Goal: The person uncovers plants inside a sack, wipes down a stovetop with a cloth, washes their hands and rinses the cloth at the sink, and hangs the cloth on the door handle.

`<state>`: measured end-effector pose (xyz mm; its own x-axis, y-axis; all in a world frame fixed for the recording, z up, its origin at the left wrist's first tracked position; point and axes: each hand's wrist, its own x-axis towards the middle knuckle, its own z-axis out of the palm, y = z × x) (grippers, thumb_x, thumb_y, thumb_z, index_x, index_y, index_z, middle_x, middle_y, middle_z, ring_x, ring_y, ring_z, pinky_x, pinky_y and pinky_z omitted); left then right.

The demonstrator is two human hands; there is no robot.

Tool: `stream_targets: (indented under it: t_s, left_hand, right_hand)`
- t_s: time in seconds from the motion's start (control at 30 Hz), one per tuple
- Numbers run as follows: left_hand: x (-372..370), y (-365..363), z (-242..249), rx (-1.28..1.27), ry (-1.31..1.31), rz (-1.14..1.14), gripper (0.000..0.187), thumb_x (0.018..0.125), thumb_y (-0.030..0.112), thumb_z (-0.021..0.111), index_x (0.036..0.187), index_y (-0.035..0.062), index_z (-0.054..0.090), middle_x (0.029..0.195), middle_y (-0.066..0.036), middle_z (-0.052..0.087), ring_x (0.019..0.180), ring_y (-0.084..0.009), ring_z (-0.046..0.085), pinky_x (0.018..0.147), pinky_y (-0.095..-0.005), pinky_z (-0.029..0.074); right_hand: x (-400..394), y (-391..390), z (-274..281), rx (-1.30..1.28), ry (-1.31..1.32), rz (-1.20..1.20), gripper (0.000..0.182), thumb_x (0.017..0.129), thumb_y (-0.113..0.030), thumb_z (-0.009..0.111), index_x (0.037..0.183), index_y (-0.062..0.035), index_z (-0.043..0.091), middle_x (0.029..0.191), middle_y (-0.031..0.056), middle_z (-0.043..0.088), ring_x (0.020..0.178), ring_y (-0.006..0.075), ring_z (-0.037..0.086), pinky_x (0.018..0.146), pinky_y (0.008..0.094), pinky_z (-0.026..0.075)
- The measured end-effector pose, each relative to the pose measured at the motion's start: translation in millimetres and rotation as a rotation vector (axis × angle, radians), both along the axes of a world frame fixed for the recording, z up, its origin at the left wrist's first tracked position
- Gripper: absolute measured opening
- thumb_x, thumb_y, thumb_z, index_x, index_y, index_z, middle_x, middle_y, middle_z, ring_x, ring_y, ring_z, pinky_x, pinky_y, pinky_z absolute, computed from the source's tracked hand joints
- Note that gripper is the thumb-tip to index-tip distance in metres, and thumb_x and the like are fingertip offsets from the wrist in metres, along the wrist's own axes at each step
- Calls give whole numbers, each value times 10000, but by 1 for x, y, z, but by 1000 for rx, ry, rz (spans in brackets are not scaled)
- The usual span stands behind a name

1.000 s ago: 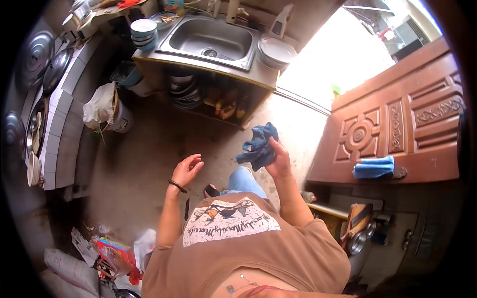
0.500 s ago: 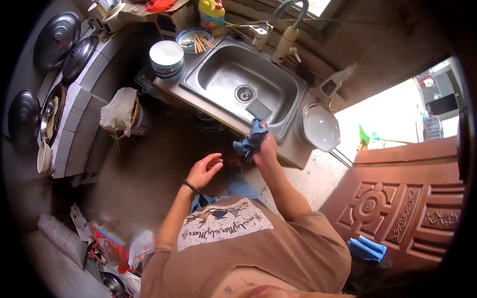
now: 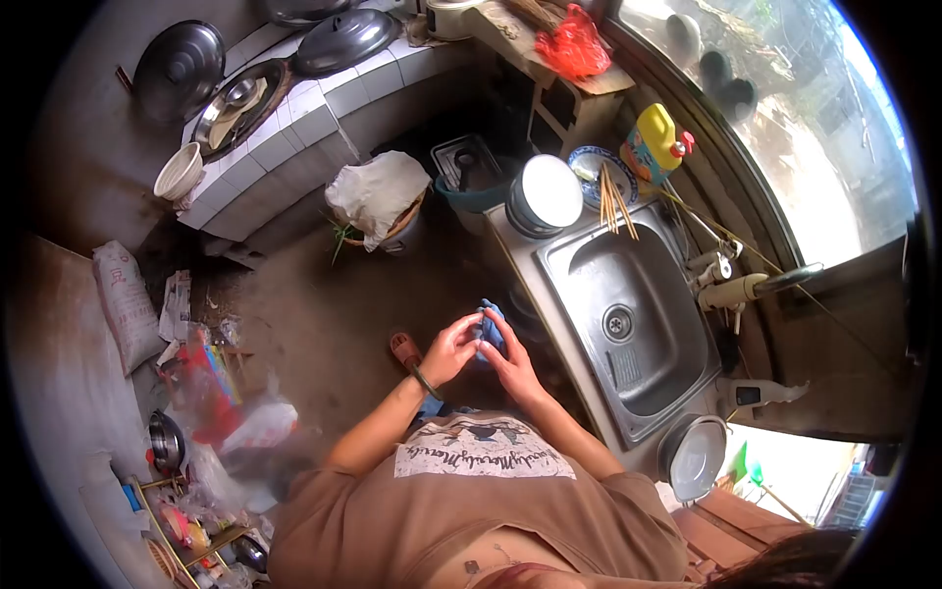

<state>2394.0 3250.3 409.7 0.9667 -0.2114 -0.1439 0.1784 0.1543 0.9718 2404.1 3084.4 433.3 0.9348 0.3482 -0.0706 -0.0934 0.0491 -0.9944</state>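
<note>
While both hands meet in front of the person's chest, the blue cloth (image 3: pixel 490 329) sits bunched between them, so neither hand has to reach for it; the left hand (image 3: pixel 453 347) closes on it from the left with fingers curled over the near fold, and the right hand (image 3: pixel 509 358) closes on it from the right, its thumb side pressed to the fabric; both are clenched on the cloth, though how tightly cannot be told at this size; only a small patch of blue shows above the knuckles, its longer run pointing up and away from the body. The cloth is held in the air, above the floor (image 3: pixel 324 324), just to the left of the steel sink (image 3: pixel 628 324) and its counter edge; the sink lies on the right hand's side, so that hand is the nearer of the two to the basin and to the tap (image 3: pixel 751 287) beyond it; a stack of bowls (image 3: pixel 546 194) stands at the sink's far corner, a yellow bottle (image 3: pixel 655 143) behind it, and a round basin (image 3: pixel 695 456) at the near end.
</note>
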Motion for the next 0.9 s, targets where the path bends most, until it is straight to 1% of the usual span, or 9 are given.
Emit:
stream_targets:
  t_s: [0.03, 0.13, 0.27, 0.33, 0.5, 0.63, 0.7, 0.77, 0.9]
  left_hand:
    - [8, 19, 16, -44, -4, 13, 498, 910, -18, 525, 1387, 25, 390, 1262, -95, 528, 1071, -127, 562, 814, -249, 497]
    - [31, 86, 33, -148, -27, 7, 447, 904, -2, 536, 1343, 35, 457, 1160, -116, 602, 986, -125, 615, 763, -234, 505]
    - [69, 192, 25, 219, -241, 190, 322, 920, 47, 540, 1241, 15, 534, 1018, -131, 669, 843, -145, 669, 701, -239, 515]
    - [84, 251, 19, 221, -191, 335, 259, 933, 98, 557, 1170, -6, 564, 987, -118, 673, 828, -137, 664, 710, -242, 523]
    - [104, 372, -1, 200, -77, 553, 211, 957, 146, 545, 1088, -14, 586, 934, -104, 663, 815, -148, 650, 742, -256, 519]
    - [127, 441, -29, 244, -38, 678, 251, 959, 233, 553, 1075, 16, 602, 882, -79, 675, 774, -139, 656, 680, -235, 480]
    - [148, 469, -35, 256, 15, 725, 212, 958, 145, 549, 1070, -30, 588, 872, -90, 659, 776, -142, 649, 739, -254, 523]
    - [173, 496, -50, 279, 21, 790, 208, 957, 150, 551, 1069, -20, 595, 869, -87, 665, 775, -141, 652, 735, -256, 524]
    - [237, 562, -55, 801, -24, 809, 196, 907, 175, 607, 1055, 48, 627, 935, -56, 655, 806, -158, 652, 677, -266, 512]
  right_hand:
    - [10, 19, 2, -80, -76, -24, 536, 875, -176, 650, 1367, -98, 452, 1352, 130, 475, 1273, 222, 441, 1052, 339, 350]
    - [52, 80, 2, -66, 47, -78, 520, 830, -90, 670, 1320, -76, 497, 1168, 102, 608, 1071, 169, 574, 923, 290, 459]
    - [111, 172, -14, 118, 298, -95, 448, 852, 6, 599, 1289, -20, 502, 1073, 91, 629, 948, 169, 626, 834, 291, 520]
    - [135, 216, -7, 147, 394, -34, 410, 856, 19, 586, 1260, 2, 517, 1042, 88, 639, 912, 179, 641, 817, 296, 531]
    - [217, 311, -15, 231, 398, -66, 343, 853, 43, 574, 1195, 27, 564, 1026, 96, 653, 893, 187, 652, 813, 308, 540]
    - [298, 378, -3, 215, 393, -93, 357, 839, 72, 542, 1193, 27, 567, 1035, 98, 655, 919, 191, 651, 836, 304, 531]
    - [351, 408, -8, 260, 379, -85, 357, 829, 79, 527, 1179, 26, 575, 1034, 100, 656, 930, 195, 650, 852, 296, 518]
    - [410, 438, -11, 244, 319, -119, 352, 820, 78, 524, 1163, 23, 582, 1028, 97, 656, 926, 199, 652, 855, 293, 514]
    - [547, 493, -24, 395, 326, -165, 426, 764, 57, 527, 1185, 22, 577, 1054, 86, 649, 953, 175, 621, 855, 291, 496]
